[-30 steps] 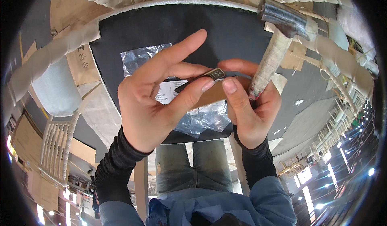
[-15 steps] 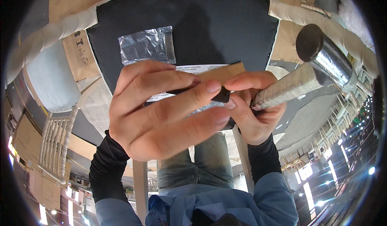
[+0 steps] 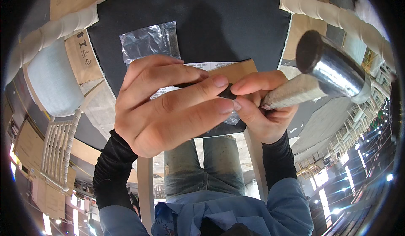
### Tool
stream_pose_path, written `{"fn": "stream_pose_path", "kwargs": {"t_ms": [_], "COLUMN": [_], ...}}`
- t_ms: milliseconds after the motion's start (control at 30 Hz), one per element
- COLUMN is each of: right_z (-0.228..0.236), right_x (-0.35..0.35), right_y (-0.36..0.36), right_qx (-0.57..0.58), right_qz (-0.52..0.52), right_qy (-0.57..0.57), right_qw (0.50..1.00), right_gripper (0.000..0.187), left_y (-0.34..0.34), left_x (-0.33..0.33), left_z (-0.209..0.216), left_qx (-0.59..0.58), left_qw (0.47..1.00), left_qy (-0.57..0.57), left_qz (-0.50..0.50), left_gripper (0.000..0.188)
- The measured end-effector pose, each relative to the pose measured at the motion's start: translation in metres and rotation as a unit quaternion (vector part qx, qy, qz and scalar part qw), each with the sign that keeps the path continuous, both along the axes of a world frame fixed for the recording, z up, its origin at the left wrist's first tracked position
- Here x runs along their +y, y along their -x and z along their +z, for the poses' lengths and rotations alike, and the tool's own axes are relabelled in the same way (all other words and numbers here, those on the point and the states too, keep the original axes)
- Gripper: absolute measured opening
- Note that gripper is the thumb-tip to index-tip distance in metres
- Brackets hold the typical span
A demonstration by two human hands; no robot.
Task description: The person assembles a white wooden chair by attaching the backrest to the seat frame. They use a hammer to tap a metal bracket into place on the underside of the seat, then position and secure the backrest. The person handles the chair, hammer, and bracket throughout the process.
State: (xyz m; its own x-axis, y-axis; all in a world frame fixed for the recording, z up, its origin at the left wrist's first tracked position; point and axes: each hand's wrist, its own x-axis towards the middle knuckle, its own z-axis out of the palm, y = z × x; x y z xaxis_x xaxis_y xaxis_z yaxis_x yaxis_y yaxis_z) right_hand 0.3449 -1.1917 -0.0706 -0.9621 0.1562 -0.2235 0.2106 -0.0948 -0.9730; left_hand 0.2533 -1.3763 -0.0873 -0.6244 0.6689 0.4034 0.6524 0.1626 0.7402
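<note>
A small dark piece (image 3: pixel 228 92) sits between my two hands, pinched at the fingertips; its kind I cannot make out. My left hand (image 3: pixel 164 101) reaches across from the left, its fingers bent over and touching the piece. On the right, my right hand (image 3: pixel 265 105) grips it between thumb and forefinger. The same hand also keeps hold of a hammer (image 3: pixel 337 73), whose pale wooden handle is tucked in the palm and whose shiny metal head points up and right. Behind the fingers show a brown card-like piece (image 3: pixel 240 69) and a white printed label (image 3: pixel 198 66).
Below my hands spreads a black fabric panel (image 3: pixel 236 17), resembling a seat's underside, with white twisted bars (image 3: pixel 329 12) at both sides. A clear plastic bag (image 3: pixel 149 42) lies on it. A pale blue-grey cushion (image 3: pixel 55 78) and cardboard (image 3: pixel 82 52) are at the left.
The panel and bag have shifted slightly up in view. The hammer head has swung a little down and left. Both hands keep their hold on the small dark piece.
</note>
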Motion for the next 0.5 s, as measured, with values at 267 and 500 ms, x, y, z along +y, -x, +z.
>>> {"fn": "stream_pose_path", "kwargs": {"t_ms": [267,500], "right_z": [-0.016,-0.014], "right_x": [0.01,0.015], "right_y": [-0.007,-0.013], "right_qx": [0.047,-0.02], "right_qz": [0.004,-0.02], "right_qy": [-0.018,-0.117], "right_qw": [0.999,0.993], "right_gripper": [0.032,0.034], "left_y": [-0.002,-0.002], "left_x": [-0.004,-0.013], "left_z": [-0.013,-0.052], "left_qx": [0.082,-0.099], "left_qw": [0.996,0.991], "left_qy": [-0.022,0.024], "left_qz": [-0.009,0.085], "left_gripper": [0.046,0.028]}}
